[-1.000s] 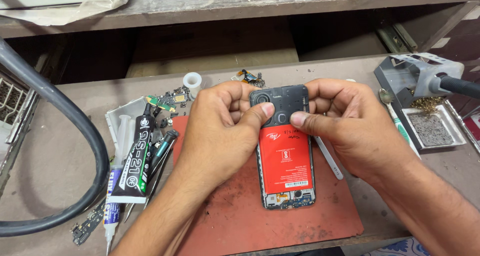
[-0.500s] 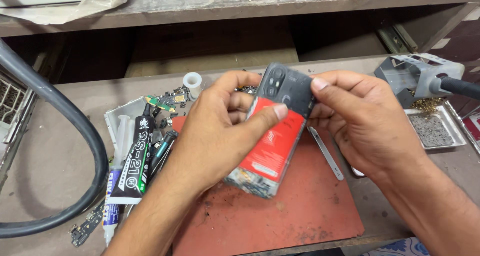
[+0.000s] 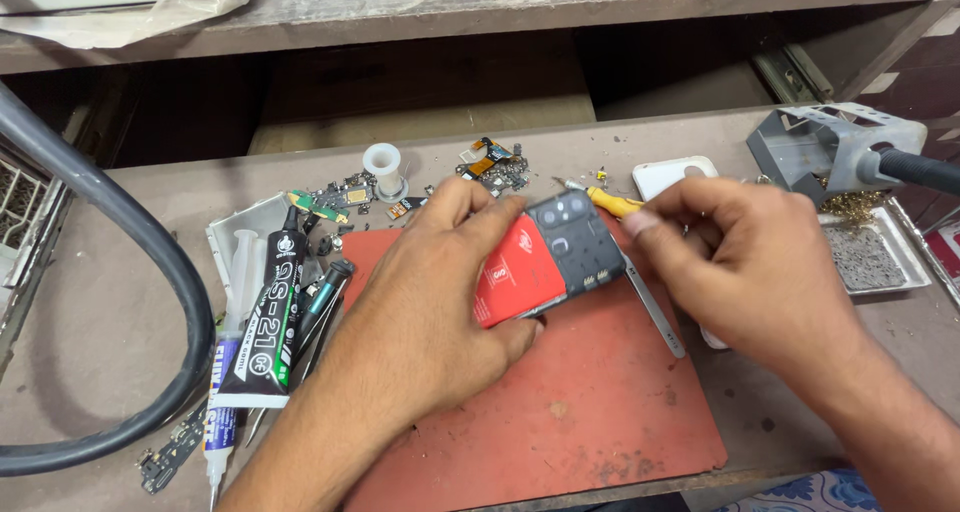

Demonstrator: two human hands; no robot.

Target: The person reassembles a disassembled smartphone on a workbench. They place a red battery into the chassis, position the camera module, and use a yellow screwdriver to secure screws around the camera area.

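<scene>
My left hand [image 3: 430, 312] grips an opened phone [image 3: 545, 257] with a red battery and a dark camera end, tilted over the red work mat [image 3: 590, 412]. My right hand [image 3: 745, 272] is just right of the phone's camera end, fingers pinched together close to a yellow-handled screwdriver [image 3: 610, 202]; whether it holds the screwdriver I cannot tell. A metal tweezer [image 3: 655, 312] lies on the mat below the phone.
A black glue tube [image 3: 265, 312], a syringe and pens lie left of the mat. Small circuit parts [image 3: 490, 167] and a white spool [image 3: 383, 167] are scattered behind. A thick grey hose [image 3: 150, 242] curves at left. A soldering stand [image 3: 835, 147] and metal tray [image 3: 875, 252] sit right.
The phone went from lying flat under both hands to being lifted and turned sideways in my left hand. My right hand let go of it and moved right toward the screwdriver.
</scene>
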